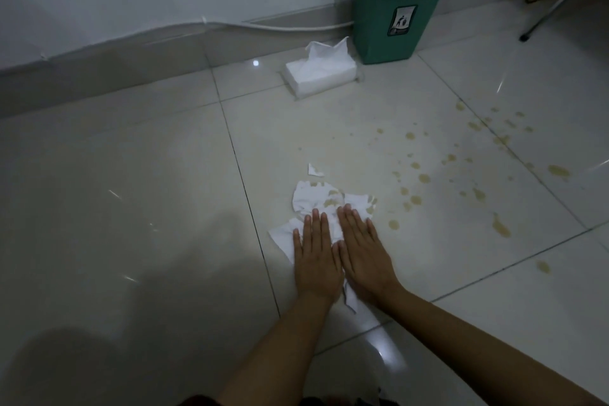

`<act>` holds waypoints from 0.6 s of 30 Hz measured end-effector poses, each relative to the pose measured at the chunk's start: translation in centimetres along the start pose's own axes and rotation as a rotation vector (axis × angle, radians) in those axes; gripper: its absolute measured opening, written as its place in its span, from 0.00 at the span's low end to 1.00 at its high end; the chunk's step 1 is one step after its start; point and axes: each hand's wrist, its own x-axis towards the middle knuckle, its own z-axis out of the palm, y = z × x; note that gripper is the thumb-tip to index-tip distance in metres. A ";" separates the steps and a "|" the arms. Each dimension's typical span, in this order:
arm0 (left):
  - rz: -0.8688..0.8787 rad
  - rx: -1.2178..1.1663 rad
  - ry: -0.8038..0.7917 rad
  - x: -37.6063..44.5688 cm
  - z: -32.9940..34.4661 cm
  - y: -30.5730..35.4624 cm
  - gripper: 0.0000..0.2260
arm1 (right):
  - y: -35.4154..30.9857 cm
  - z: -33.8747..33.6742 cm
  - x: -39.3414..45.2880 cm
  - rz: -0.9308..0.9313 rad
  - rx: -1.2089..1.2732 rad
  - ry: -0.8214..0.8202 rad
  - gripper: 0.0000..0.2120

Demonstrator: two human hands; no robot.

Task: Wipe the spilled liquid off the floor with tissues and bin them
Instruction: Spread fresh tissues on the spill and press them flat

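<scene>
White tissues [311, 199] lie crumpled flat on the pale floor tiles, stained yellow-brown at their far edge. My left hand [315, 257] and my right hand [364, 252] press down on them side by side, fingers straight and pointing away from me. A small torn scrap of tissue [314, 170] lies just beyond. Yellow-brown spilled drops [425, 178] are scattered over the tiles to the right of the hands, with larger blots [501, 227] further right. A green bin [395, 10] with a swing lid stands against the wall at the back.
A white tissue pack [318, 74] with a sheet sticking up lies on the floor left of the bin. A white cable [296, 26] runs along the skirting. A metal furniture leg [534, 26] stands at the back right.
</scene>
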 end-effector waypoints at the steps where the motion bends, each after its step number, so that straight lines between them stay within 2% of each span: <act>1: 0.010 -0.005 0.017 0.8 0.0 0.0 0.26 | 0.1 0.0 0.6 0.008 -0.003 0.001 0.27; 7: 0.004 0.011 0.070 4.5 -0.1 -0.6 0.27 | 0.7 -0.8 4.8 -0.019 -0.200 0.013 0.31; 12: 0.005 -0.030 0.089 7.6 -0.5 -1.6 0.26 | 1.2 -1.3 8.4 -0.077 -0.149 -0.001 0.29; 16: 0.068 0.021 0.217 8.9 -1.7 -2.5 0.30 | 1.7 -1.3 10.6 -0.103 -0.090 -0.005 0.30; 18: 0.116 0.011 0.183 9.5 -1.8 -3.3 0.30 | 1.7 -0.9 11.6 -0.091 -0.045 0.005 0.31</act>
